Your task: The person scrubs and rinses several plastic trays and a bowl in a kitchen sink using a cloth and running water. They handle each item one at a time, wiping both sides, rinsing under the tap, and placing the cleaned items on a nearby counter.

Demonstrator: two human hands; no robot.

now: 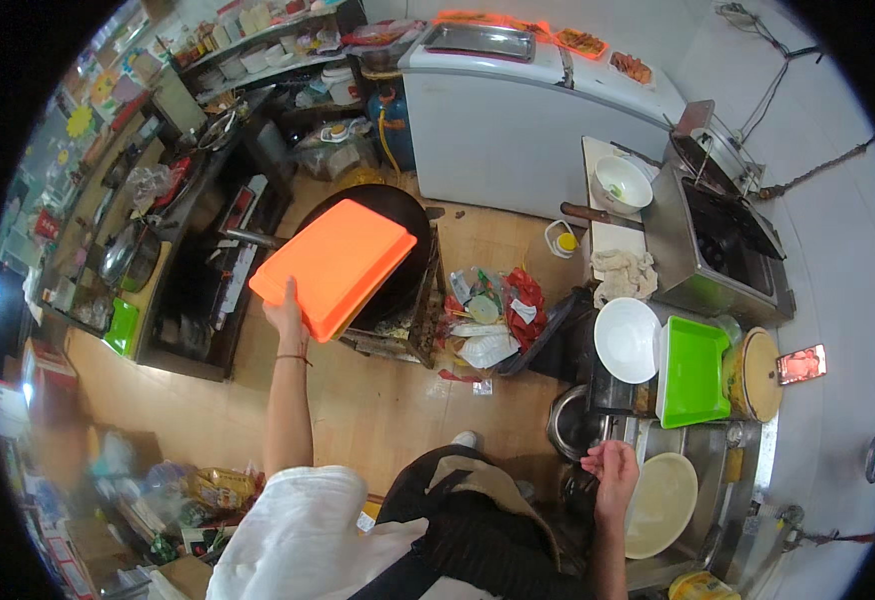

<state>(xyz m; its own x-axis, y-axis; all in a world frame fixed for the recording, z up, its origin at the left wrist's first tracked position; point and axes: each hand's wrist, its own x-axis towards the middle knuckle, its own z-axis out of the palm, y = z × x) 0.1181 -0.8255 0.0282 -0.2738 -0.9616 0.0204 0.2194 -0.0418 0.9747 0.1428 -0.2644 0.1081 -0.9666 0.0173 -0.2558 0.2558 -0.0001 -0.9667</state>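
Observation:
My left hand (285,319) grips the near edge of an orange plastic tray (336,262), which looks turned underside up. The tray is held over a large black wok (404,289) and hides much of it. My right hand (614,469) holds nothing visible, its fingers partly curled, beside the sink. Near it are a metal pot (569,427) and a cream basin (661,502) in the sink. Further up the counter are a white bowl (627,339) and a green plastic tray (692,371).
An overfilled trash bin (554,337) stands right of the wok. A cleaver (602,216) lies on a cutting board, its handle past the edge. A white chest freezer (505,127) stands at the back. A dark workbench (212,285) is at left, bags and boxes at lower left.

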